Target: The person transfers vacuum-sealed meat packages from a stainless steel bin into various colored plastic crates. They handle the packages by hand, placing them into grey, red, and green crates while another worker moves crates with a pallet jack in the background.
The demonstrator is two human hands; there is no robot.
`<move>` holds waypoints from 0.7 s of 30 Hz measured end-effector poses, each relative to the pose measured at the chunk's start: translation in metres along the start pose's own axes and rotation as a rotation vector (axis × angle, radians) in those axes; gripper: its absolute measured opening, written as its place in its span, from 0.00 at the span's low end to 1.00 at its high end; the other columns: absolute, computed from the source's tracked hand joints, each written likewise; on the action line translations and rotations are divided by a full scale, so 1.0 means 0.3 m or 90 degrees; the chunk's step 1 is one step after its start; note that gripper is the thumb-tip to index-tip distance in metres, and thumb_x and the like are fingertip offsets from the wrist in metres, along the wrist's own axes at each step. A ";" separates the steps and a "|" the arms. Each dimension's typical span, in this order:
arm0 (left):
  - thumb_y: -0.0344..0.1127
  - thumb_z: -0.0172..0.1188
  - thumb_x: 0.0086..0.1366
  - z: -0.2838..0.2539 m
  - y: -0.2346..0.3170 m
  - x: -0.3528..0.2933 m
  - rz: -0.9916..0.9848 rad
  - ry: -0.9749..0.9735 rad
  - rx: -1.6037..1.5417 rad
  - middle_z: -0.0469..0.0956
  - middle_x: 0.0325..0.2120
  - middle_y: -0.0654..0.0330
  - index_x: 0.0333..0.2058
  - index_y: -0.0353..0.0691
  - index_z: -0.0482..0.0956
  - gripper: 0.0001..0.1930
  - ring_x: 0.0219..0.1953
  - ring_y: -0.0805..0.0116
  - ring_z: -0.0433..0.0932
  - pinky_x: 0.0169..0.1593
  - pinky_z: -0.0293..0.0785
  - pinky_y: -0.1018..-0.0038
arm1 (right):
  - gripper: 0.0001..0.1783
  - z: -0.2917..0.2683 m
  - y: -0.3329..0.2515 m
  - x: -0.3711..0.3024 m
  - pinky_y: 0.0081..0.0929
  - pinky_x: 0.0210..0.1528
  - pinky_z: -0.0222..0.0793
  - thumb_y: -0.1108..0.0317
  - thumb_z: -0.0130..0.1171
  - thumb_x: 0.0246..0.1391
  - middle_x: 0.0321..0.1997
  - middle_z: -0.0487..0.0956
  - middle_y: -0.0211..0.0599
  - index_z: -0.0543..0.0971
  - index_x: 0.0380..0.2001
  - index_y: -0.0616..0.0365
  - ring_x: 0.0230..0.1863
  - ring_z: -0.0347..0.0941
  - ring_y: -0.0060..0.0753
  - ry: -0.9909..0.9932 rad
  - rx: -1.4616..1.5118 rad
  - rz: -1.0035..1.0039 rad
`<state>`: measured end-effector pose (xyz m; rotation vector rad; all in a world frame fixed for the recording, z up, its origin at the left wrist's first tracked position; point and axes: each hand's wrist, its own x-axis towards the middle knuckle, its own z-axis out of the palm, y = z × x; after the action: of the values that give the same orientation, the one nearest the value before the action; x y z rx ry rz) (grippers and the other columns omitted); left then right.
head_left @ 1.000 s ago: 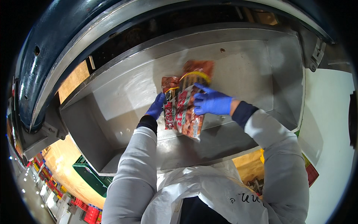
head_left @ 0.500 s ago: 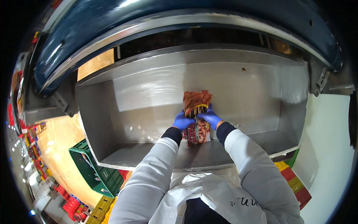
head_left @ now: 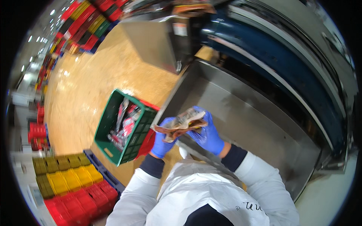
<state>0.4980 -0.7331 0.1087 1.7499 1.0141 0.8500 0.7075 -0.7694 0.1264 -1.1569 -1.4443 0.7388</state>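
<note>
Between my two blue-gloved hands is a reddish-brown printed plastic food package [head_left: 181, 123], crumpled and tilted, its contents not clear. My left hand [head_left: 163, 140] grips its left end, closed round the edge. With the fingers partly behind the film, my right hand [head_left: 208, 133] holds the other end. Both hands are above the near left corner of a long steel trough [head_left: 226, 90]. To the left, a green plastic crate [head_left: 130, 154] holds several red and clear packages [head_left: 125, 126].
Left of me, stacked crates in red [head_left: 81, 203], yellow [head_left: 75, 179] and olive stand near a dark blue pallet [head_left: 102, 169]. A blue curved machine housing [head_left: 264, 64] runs behind the trough. A steel panel [head_left: 151, 41] juts out over the tan floor [head_left: 90, 83].
My view has swung to the left, bringing the green crate closer to the middle. The package has been lifted from inside the trough to its left corner, held in both hands.
</note>
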 end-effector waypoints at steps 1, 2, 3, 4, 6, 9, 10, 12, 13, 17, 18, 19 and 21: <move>0.34 0.70 0.57 -0.133 0.059 0.007 0.034 0.061 -0.017 0.78 0.45 0.56 0.48 0.36 0.75 0.21 0.46 0.62 0.79 0.51 0.74 0.68 | 0.46 0.112 -0.016 0.069 0.44 0.64 0.59 0.66 0.76 0.39 0.59 0.67 0.50 0.62 0.61 0.57 0.60 0.64 0.56 -0.035 0.079 -0.017; 0.35 0.68 0.57 -0.243 0.069 -0.022 -0.025 0.154 -0.230 0.77 0.46 0.55 0.48 0.37 0.75 0.21 0.48 0.60 0.77 0.55 0.72 0.68 | 0.46 0.228 -0.058 0.145 0.44 0.66 0.58 0.67 0.76 0.39 0.60 0.67 0.50 0.63 0.61 0.56 0.61 0.63 0.56 -0.059 0.154 -0.069; 0.34 0.65 0.58 -0.398 0.061 -0.037 0.053 0.165 -0.050 0.76 0.48 0.54 0.48 0.38 0.76 0.18 0.52 0.60 0.75 0.58 0.69 0.67 | 0.46 0.339 -0.090 0.205 0.43 0.67 0.57 0.67 0.76 0.38 0.61 0.66 0.50 0.63 0.61 0.55 0.63 0.63 0.56 -0.081 0.230 -0.115; 0.33 0.62 0.59 -0.522 0.076 -0.041 0.103 0.181 0.001 0.76 0.48 0.53 0.48 0.38 0.76 0.18 0.54 0.59 0.74 0.61 0.67 0.67 | 0.45 0.436 -0.104 0.254 0.44 0.67 0.57 0.67 0.76 0.39 0.61 0.66 0.50 0.63 0.61 0.54 0.63 0.62 0.56 -0.123 0.205 -0.143; 0.30 0.59 0.59 -0.722 0.055 -0.066 0.171 0.213 0.161 0.75 0.51 0.53 0.48 0.39 0.76 0.17 0.58 0.56 0.71 0.65 0.62 0.65 | 0.44 0.633 -0.071 0.337 0.45 0.68 0.56 0.68 0.75 0.39 0.62 0.66 0.49 0.64 0.61 0.53 0.65 0.61 0.57 -0.194 0.164 -0.192; 0.27 0.63 0.53 -0.961 -0.162 -0.168 0.079 0.253 0.418 0.63 0.64 0.54 0.55 0.50 0.73 0.29 0.70 0.44 0.52 0.70 0.54 0.56 | 0.42 0.881 -0.012 0.407 0.47 0.69 0.54 0.69 0.73 0.40 0.63 0.66 0.48 0.64 0.60 0.52 0.66 0.59 0.58 -0.268 0.064 -0.288; 0.24 0.62 0.51 -1.026 -0.208 -0.237 -0.010 0.220 0.516 0.61 0.65 0.54 0.58 0.52 0.70 0.34 0.70 0.42 0.51 0.70 0.53 0.55 | 0.36 0.945 0.054 0.369 0.46 0.68 0.56 0.73 0.67 0.46 0.62 0.68 0.48 0.66 0.59 0.53 0.65 0.61 0.55 -0.292 -0.076 -0.254; 0.16 0.59 0.45 -1.114 -0.388 -0.425 -0.170 0.135 0.652 0.58 0.67 0.54 0.64 0.55 0.64 0.45 0.69 0.38 0.51 0.69 0.53 0.52 | 0.30 0.969 0.029 0.309 0.41 0.65 0.62 0.76 0.61 0.49 0.58 0.71 0.48 0.67 0.58 0.56 0.61 0.66 0.51 -0.371 -0.013 -0.147; 0.13 0.54 0.44 -1.115 -0.434 -0.473 -0.183 0.110 0.679 0.60 0.66 0.53 0.65 0.55 0.62 0.47 0.68 0.38 0.53 0.68 0.54 0.51 | 0.29 0.957 0.063 0.283 0.39 0.62 0.64 0.76 0.60 0.50 0.56 0.73 0.47 0.68 0.57 0.57 0.59 0.69 0.48 -0.400 -0.001 -0.115; 0.12 0.49 0.46 -1.057 -0.512 -0.745 -0.202 0.168 0.540 0.66 0.63 0.53 0.64 0.53 0.65 0.44 0.66 0.42 0.58 0.66 0.58 0.52 | 0.22 0.854 0.114 0.111 0.35 0.55 0.71 0.75 0.58 0.55 0.49 0.78 0.44 0.71 0.54 0.59 0.52 0.76 0.43 -0.485 0.043 0.025; 0.13 0.48 0.48 -1.017 -0.496 -0.797 -0.211 0.151 0.550 0.67 0.62 0.53 0.63 0.52 0.67 0.41 0.65 0.44 0.62 0.66 0.58 0.54 | 0.19 0.804 0.138 0.073 0.36 0.53 0.72 0.74 0.59 0.55 0.48 0.79 0.45 0.73 0.52 0.59 0.50 0.77 0.44 -0.498 -0.027 -0.002; 0.13 0.48 0.49 -0.957 -0.431 -0.806 -0.242 0.144 0.545 0.68 0.61 0.53 0.61 0.51 0.70 0.39 0.65 0.44 0.62 0.66 0.58 0.55 | 0.17 0.746 0.180 0.041 0.36 0.51 0.73 0.72 0.59 0.56 0.46 0.80 0.45 0.74 0.50 0.59 0.48 0.78 0.46 -0.532 -0.041 0.012; 0.14 0.48 0.50 -0.887 -0.397 -0.935 -0.229 0.138 0.538 0.67 0.61 0.51 0.61 0.50 0.69 0.38 0.65 0.44 0.61 0.67 0.57 0.55 | 0.13 0.663 0.184 -0.022 0.34 0.50 0.73 0.69 0.59 0.58 0.44 0.80 0.46 0.77 0.46 0.61 0.46 0.78 0.46 -0.593 -0.009 0.101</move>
<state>0.1169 -0.8590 0.0578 2.0602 1.9631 0.3895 0.5293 -0.7272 0.0310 -0.9724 -2.1158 1.5038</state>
